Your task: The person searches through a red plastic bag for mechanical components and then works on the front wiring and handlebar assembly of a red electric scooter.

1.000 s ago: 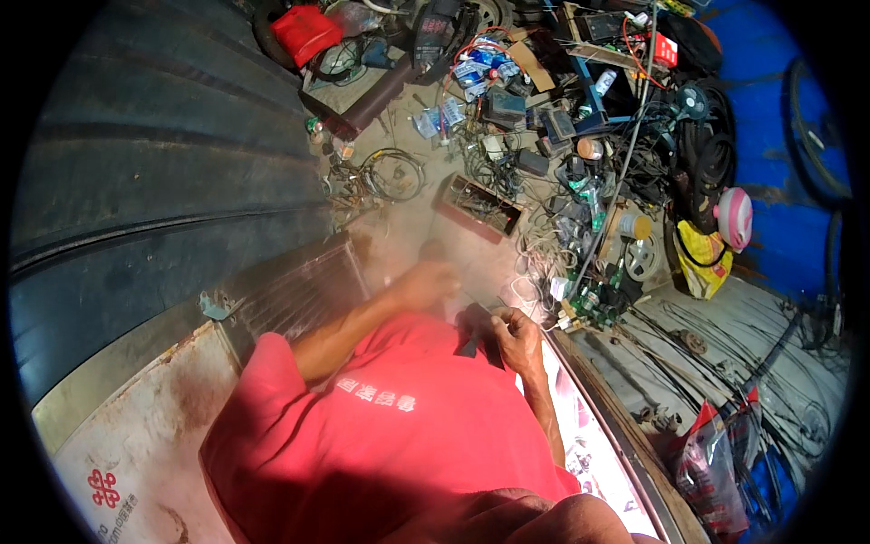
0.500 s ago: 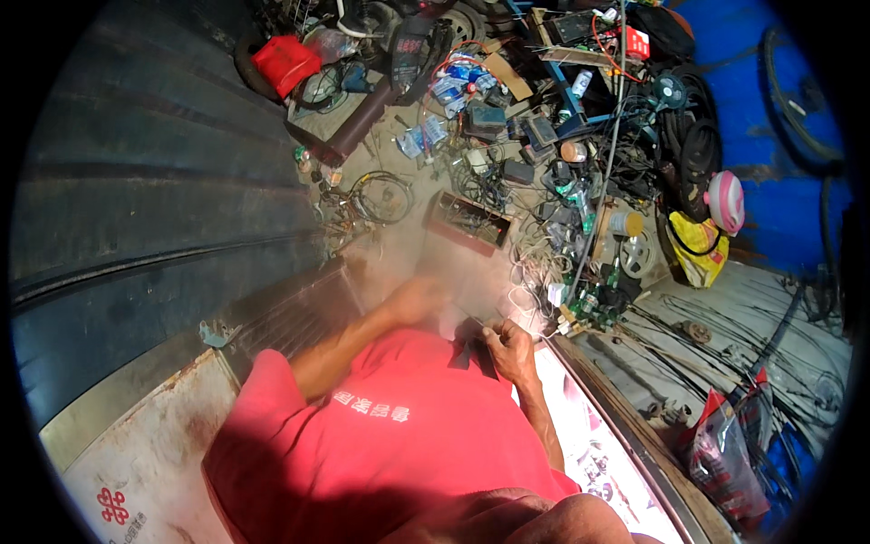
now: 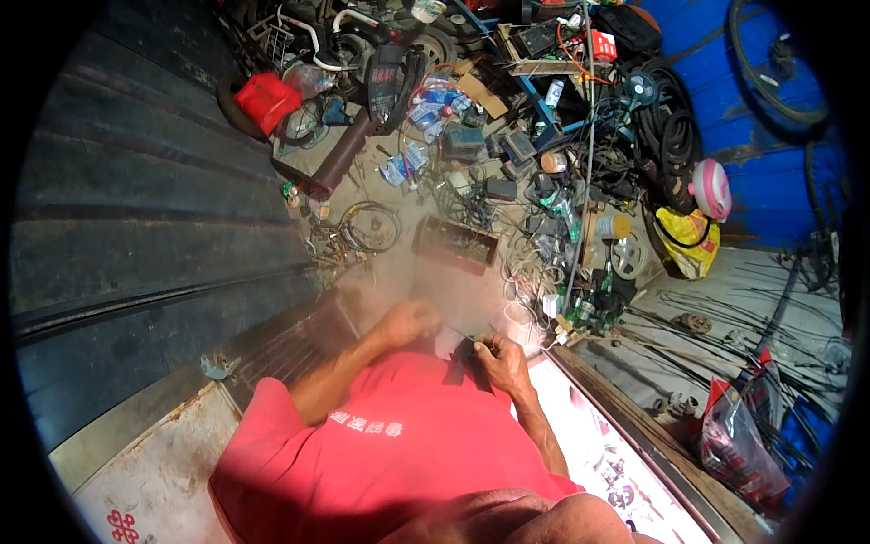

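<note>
Red shirt [image 3: 390, 453] — blue wall [image 3: 770, 136] — yellow bag [image 3: 691, 238], red can [image 3: 265, 98]

Beyond the hands and well apart from them, a small red-and-white box [image 3: 602, 43] stood on the cluttered shelf at the far edge, with crumpled blue-and-white wrappers [image 3: 433, 100] lying on the ground to its left and a folded brown cardboard piece [image 3: 480, 94] just beside them. To the right of the hands and nearer the person, a red-and-clear plastic bag [image 3: 736, 442] leaned against dark cables. A long white printed panel [image 3: 605, 453] ran just beside the right forearm, and a red mark showed on the pale surface [image 3: 122, 524] at lower left.
</note>
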Tool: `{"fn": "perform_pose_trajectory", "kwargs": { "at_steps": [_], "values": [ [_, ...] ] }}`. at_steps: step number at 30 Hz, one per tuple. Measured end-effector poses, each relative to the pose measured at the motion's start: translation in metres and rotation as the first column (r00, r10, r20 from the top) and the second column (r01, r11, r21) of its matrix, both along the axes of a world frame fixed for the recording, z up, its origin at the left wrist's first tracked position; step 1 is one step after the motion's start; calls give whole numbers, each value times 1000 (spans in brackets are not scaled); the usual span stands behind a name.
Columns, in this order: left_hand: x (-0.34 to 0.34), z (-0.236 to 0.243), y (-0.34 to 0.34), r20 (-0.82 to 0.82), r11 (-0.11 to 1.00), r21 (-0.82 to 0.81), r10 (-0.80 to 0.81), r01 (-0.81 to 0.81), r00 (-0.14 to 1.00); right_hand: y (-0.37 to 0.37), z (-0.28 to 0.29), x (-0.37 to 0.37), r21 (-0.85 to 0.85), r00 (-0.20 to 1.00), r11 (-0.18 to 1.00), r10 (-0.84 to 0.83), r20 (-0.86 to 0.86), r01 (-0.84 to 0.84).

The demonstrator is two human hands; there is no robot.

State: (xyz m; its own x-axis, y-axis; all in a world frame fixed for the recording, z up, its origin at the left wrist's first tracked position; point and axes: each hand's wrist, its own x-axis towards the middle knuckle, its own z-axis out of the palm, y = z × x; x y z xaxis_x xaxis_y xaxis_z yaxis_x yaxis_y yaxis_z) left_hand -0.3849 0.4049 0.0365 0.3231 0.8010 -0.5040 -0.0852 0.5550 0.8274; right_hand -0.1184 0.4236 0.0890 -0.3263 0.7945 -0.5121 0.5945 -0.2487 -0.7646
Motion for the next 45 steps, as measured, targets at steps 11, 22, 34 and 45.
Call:
{"fn": "perform_pose_trajectory", "kwargs": {
  "at_steps": [11,22,34,45],
  "values": [
    [5,-20,-9,-37,998,53,-22,24,999,3,-3,5,81,997,994,73,10,-73],
    [14,14,14,-214,958,152,-209,244,954,-13,0,7,-88,997,994,-72,8,72],
    [29,26,6,-261,910,223,-289,349,921,-27,4,15,-58,990,992,-118,-72,113],
    [111,52,-17,117,959,72,-282,275,952,-66,11,87,-38,962,981,-194,-193,190]
  ]
}}
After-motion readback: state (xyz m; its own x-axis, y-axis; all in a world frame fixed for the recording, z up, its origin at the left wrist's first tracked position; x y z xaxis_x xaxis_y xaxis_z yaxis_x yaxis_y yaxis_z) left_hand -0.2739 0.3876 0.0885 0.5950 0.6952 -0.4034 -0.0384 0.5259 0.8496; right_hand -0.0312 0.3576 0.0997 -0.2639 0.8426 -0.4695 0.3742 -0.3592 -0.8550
